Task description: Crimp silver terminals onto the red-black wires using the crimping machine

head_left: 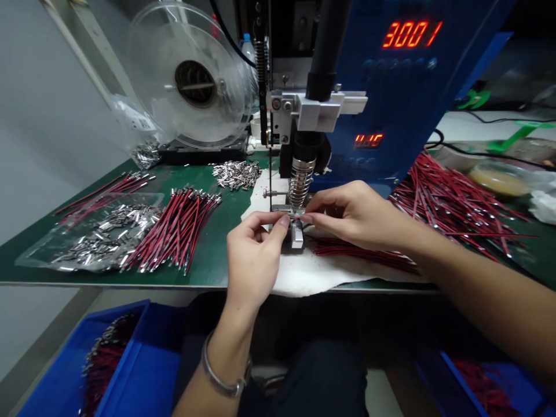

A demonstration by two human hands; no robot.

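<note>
My left hand (254, 252) is closed, thumb and index finger pinched together at the small metal fixture (297, 237) under the machine's spring-wrapped tip (301, 179). From the other side my right hand (356, 213) reaches in, its thumb and fingertips also pinched close to the fixture. What lies between the fingertips of either hand is too small and too covered to make out. Under my right hand, a bundle of red-and-black wires (365, 255) rests on a white cloth (299, 275).
A blue machine box (391, 87) with red digits stands behind. Leftward are a large clear reel (152, 75), loose metal pieces (237, 175), a plastic bag of them (108, 237) and a wire pile (178, 229). More wires (456, 202) lie right. Blue bins (152, 359) sit below.
</note>
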